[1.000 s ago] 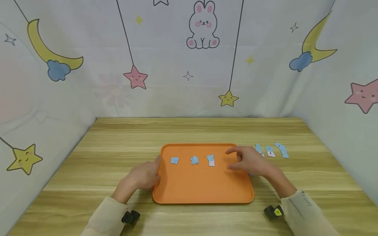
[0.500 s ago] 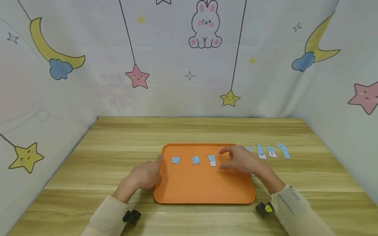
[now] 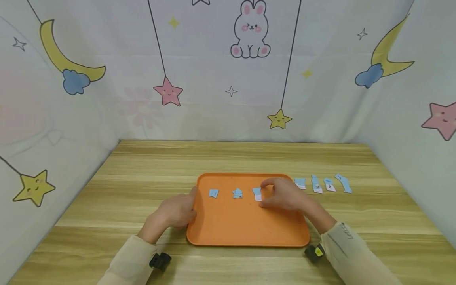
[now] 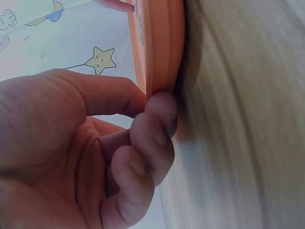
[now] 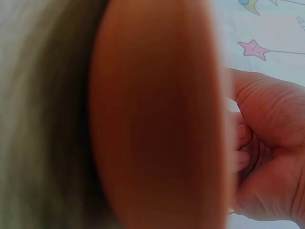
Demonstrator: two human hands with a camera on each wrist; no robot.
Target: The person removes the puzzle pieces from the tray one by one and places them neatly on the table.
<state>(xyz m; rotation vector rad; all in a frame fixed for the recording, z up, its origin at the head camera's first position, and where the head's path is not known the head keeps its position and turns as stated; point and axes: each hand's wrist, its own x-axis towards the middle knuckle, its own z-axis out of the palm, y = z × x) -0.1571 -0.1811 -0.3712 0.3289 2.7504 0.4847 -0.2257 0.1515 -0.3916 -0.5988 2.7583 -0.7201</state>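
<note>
An orange tray (image 3: 246,225) lies on the wooden table in the head view. My left hand (image 3: 178,209) grips its left rim; in the left wrist view, that hand (image 4: 109,143) pinches the tray's edge (image 4: 164,43). Three small, irregular card pieces lie in a row on the tray: a blue one (image 3: 213,193) at left, a star-like one (image 3: 237,193) in the middle, and a blue-and-white one (image 3: 257,194) at right. My right hand (image 3: 285,194) is beside this last piece, thumb and forefinger spread near its lower and upper edges. The tray wall hides the right fingertips in the right wrist view.
Several more blue-and-white card pieces lie on the table (image 3: 377,221) beyond the tray's right side, among them a squarish piece (image 3: 300,183) near the rim and a long piece (image 3: 344,183) farthest right. A printed curtain (image 3: 210,71) hangs behind the table.
My right hand has moved left across the tray to the right-hand card piece, uncovering the squarish piece outside the tray. My left hand stays on the rim. The head view has shifted slightly.
</note>
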